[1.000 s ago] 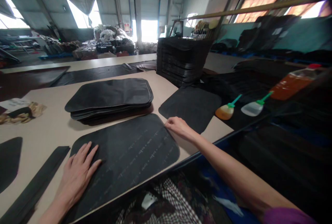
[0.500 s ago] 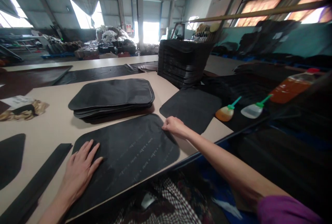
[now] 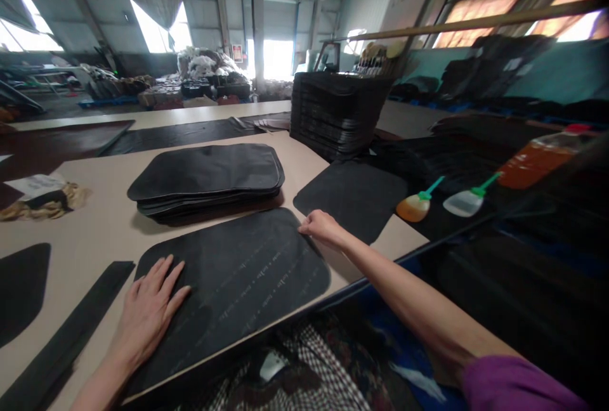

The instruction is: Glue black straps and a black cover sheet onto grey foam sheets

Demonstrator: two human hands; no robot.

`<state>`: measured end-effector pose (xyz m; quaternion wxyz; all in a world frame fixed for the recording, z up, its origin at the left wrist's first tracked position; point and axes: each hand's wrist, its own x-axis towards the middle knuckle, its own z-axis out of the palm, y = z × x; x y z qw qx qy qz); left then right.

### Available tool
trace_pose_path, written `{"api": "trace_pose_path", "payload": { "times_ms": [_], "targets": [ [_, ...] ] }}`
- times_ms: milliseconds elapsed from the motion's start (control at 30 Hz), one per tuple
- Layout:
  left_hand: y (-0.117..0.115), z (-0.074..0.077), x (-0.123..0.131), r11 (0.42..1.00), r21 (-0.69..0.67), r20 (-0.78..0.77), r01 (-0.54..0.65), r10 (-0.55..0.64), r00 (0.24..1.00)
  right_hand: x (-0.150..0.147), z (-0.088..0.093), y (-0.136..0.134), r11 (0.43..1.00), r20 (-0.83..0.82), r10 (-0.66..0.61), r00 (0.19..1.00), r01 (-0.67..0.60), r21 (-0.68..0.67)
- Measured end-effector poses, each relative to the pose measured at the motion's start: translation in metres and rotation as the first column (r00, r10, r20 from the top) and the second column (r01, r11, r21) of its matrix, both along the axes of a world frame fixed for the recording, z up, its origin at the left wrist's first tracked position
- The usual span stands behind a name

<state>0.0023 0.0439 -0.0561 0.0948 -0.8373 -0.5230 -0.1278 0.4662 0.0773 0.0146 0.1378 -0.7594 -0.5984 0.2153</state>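
Observation:
A black sheet piece with rounded corners and rows of pale printed lettering lies flat on the table in front of me. My left hand rests on its left side, fingers spread and palm down. At the far right edge of the same piece, my right hand has its fingers pinched together on the rim. Just beyond lies a stack of similar black pieces. Another black piece sits to the right, past my right hand. A long black strip lies left of my left hand.
A tall pile of black pieces stands farther back. Two squeeze bottles, one amber and one whitish, and a large bottle of orange liquid are at the right. Tan scraps lie at the left on the beige tabletop.
The wrinkle in the black piece near my right fingers has smoothed out. Both hands keep nearly the same places; the view has shifted very slightly.

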Motion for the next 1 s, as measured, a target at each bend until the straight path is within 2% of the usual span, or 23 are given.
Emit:
{"api": "trace_pose_path", "payload": {
  "times_ms": [233, 400, 533, 733, 1000],
  "targets": [
    [0.002, -0.004, -0.001, 1.0, 0.009, 0.013, 0.009, -0.009, 1.0, -0.005, 0.005, 0.001, 1.0, 0.027, 0.007, 1.0, -0.008, 0.015],
    [0.002, -0.006, -0.002, 1.0, 0.007, 0.035, 0.003, -0.003, 0.999, -0.01, 0.007, -0.007, 0.99, 0.121, 0.049, 0.991, -0.065, 0.127],
    [0.001, -0.003, -0.001, 1.0, -0.009, 0.009, 0.008, -0.008, 1.0, -0.006, 0.004, -0.012, 0.976, 0.135, 0.087, 0.987, -0.112, 0.186],
    [0.001, -0.003, -0.001, 1.0, 0.015, -0.001, 0.014, -0.014, 1.0, 0.003, -0.005, -0.007, 0.978, 0.073, 0.131, 0.989, -0.141, 0.152],
    [0.002, 0.009, -0.003, 0.998, -0.054, -0.066, -0.013, 0.009, 0.998, 0.004, 0.009, -0.004, 0.979, -0.004, 0.191, 0.982, -0.19, 0.075]
  ]
}}
